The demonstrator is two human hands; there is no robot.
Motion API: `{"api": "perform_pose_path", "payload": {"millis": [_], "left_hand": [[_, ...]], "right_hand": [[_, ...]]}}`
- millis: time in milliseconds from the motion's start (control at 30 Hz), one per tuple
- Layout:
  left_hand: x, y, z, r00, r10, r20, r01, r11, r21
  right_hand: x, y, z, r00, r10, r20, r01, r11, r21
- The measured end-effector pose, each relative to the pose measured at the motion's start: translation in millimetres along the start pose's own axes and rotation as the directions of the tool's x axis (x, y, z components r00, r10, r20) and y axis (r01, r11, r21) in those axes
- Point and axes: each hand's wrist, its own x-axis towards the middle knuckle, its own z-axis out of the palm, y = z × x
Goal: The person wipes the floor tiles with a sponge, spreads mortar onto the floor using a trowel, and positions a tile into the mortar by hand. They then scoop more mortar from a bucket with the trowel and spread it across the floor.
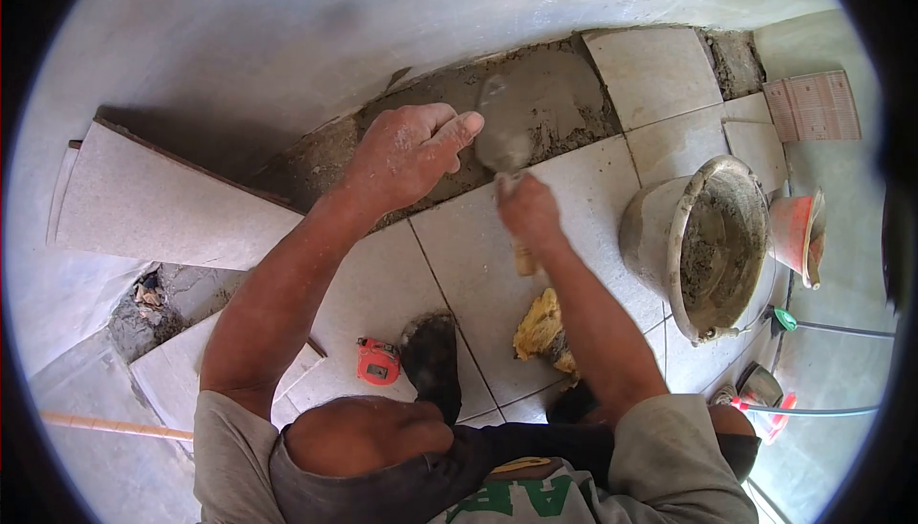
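Note:
My right hand (528, 210) is wrapped around the handle of a trowel (504, 146), and the handle's wooden end sticks out below the fist. The trowel's blade, a little blurred, lies over the wet mortar (564, 84) spread in the gap between the wall and the laid floor tiles (574, 180). To the left, my left hand (411, 151) hovers over the edge of the mortar strip. Its fingers are curled with the thumb against them, and nothing shows in them.
A bucket of mortar (641, 232) stands on the tiles at right, beside a smaller red bucket (790, 228). Loose tiles (172, 199) lean at the left wall. A red tape measure (379, 361) and a yellow sponge-like lump (538, 325) lie near my feet.

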Motion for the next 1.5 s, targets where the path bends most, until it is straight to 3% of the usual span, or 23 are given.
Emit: {"api": "perform_pose_path", "payload": {"millis": [100, 300, 367, 467, 600, 733, 967, 1033, 1100, 1167, 1300, 1367, 1500], "left_hand": [[3.7, 7.2, 0.9, 1.0, 0.023, -0.003, -0.023, 1.0, -0.001], [3.4, 6.7, 3.2, 1.0, 0.025, 0.008, -0.025, 1.0, -0.008], [3.0, 5.6, 3.0, 1.0, 0.023, 0.011, -0.023, 1.0, 0.001], [2.9, 3.4, 0.6, 1.0, 0.011, -0.004, -0.011, 1.0, 0.009], [1.9, 2.2, 1.0, 1.0, 0.006, -0.028, -0.006, 1.0, 0.005], [-1.3, 6.8, 0.4, 1.0, 0.005, -0.024, -0.004, 1.0, 0.02], [-7.2, 5.6, -3.1, 0.999, -0.01, -0.033, 0.012, 0.998, 0.061], [-4.1, 8.1, -3.4, 0.998, -0.006, -0.063, 0.007, 1.0, 0.018], [0.0, 11.1, -3.7, 0.997, 0.014, -0.081, -0.014, 1.0, 0.002], [3.4, 13.1, -4.5, 0.995, 0.034, -0.099, -0.036, 0.999, -0.016], [2.0, 6.6, -1.6, 0.996, -0.003, -0.093, 0.0, 0.999, -0.032], [1.7, 3.3, -2.5, 0.996, -0.004, -0.094, 0.001, 1.0, -0.024], [-0.1, 0.9, -5.3, 0.993, -0.04, -0.107, 0.037, 0.999, -0.032]], "right_hand": [[-37.6, -33.4, 31.7, 0.993, -0.104, 0.048, 0.095, 0.982, 0.161], [-70.1, -75.3, 41.8, 0.967, -0.095, 0.235, 0.046, 0.978, 0.206], [-68.5, -74.0, 40.3, 0.933, -0.257, 0.25, 0.24, 0.966, 0.098], [-51.6, -49.5, 43.4, 0.919, -0.353, 0.175, 0.368, 0.928, -0.056], [-24.9, -9.4, 4.8, 0.946, -0.315, 0.079, 0.324, 0.897, -0.301], [4.5, 22.8, -29.1, 0.985, -0.169, -0.011, 0.157, 0.933, -0.323], [5.7, 35.2, -51.6, 0.983, -0.091, -0.157, 0.037, 0.947, -0.32], [-15.8, 11.3, -38.0, 0.992, -0.119, -0.034, 0.107, 0.965, -0.24], [-24.4, 5.9, 1.3, 0.943, -0.331, 0.013, 0.324, 0.914, -0.243], [-32.4, -15.2, 14.9, 0.902, -0.43, 0.026, 0.426, 0.883, -0.196], [-16.0, -15.2, -1.2, 0.919, -0.379, 0.11, 0.393, 0.901, -0.183], [-0.3, 7.9, -16.7, 0.954, -0.3, 0.002, 0.29, 0.921, -0.261], [29.1, 48.0, -64.2, 0.994, 0.006, -0.108, -0.035, 0.962, -0.27]]}}
